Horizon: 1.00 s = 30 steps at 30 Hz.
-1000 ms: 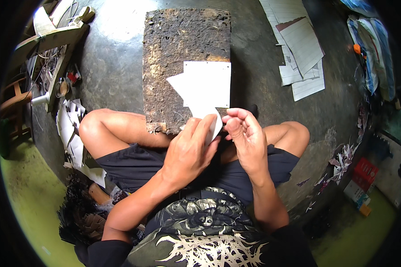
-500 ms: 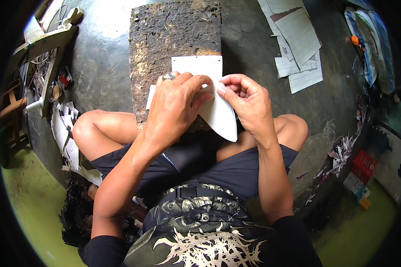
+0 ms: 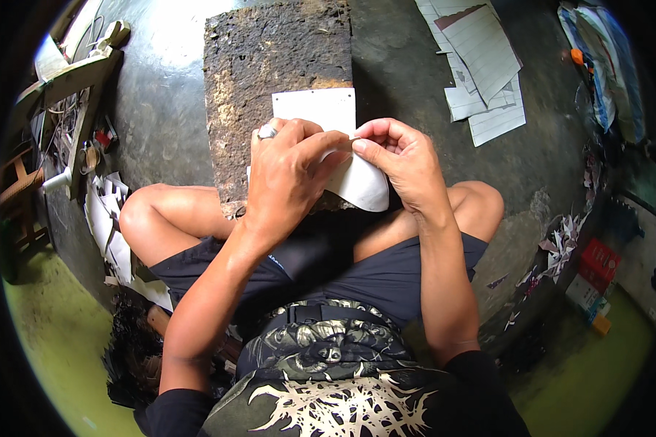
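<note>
A white sheet piece [image 3: 313,108], flat at its far end with small dark dots along the edge, lies partly on a rough, dark-stained slab [image 3: 277,54]. Its near part, a rounded flap [image 3: 364,186], curves up over the slab's near edge. My left hand [image 3: 288,171], wearing a ring, is closed with thumb and forefinger on the sheet's middle; its other fingers hide part of the sheet. Thumb and forefinger of my right hand [image 3: 408,167] pinch the sheet's right edge, close to the left fingertips. I cannot tell whether something small lies between the fingertips.
Cut white sheets [image 3: 481,65] lie on the dark floor at the far right. A wooden frame [image 3: 80,80] with clutter stands at the left, above white scraps [image 3: 109,226]. More scraps [image 3: 561,244] and a red box [image 3: 598,266] are at the right. My crossed legs flank the slab.
The near flap has bent upward and now looks shorter and more curved. Both hands have come slightly closer together at the sheet's edge. The whole view has shifted a little.
</note>
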Motion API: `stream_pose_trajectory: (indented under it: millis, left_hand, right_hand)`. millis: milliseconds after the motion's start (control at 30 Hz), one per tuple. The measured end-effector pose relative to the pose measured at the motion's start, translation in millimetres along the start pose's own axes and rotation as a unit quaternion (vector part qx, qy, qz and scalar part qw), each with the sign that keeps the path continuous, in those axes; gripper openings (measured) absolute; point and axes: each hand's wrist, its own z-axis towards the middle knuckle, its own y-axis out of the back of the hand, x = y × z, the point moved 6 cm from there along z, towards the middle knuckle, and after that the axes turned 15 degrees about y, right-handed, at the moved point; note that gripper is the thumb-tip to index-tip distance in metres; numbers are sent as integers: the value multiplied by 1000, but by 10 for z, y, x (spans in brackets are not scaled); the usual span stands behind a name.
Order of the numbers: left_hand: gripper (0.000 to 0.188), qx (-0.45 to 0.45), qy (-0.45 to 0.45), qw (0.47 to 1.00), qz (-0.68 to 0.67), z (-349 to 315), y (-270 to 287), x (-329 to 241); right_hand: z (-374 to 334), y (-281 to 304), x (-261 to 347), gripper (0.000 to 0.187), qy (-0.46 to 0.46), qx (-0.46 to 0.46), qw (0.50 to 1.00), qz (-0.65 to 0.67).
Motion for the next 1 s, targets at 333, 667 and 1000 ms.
stream_pose_trajectory:
  millis: [333,667,1000]
  left_hand:
    - [29,-32,-65,996,44,-62,-3,-16]
    - [31,-12,-89,993,76,-52,11,-8]
    - [31,-18,-90,994,52,-51,7,39]
  right_hand:
    - [-32,-22,-119,21,0,-57,998,34]
    - [-47,-86,-119,29,-27,-120,992,9]
    - [-172,-104,-57,89,0,62,986,-153]
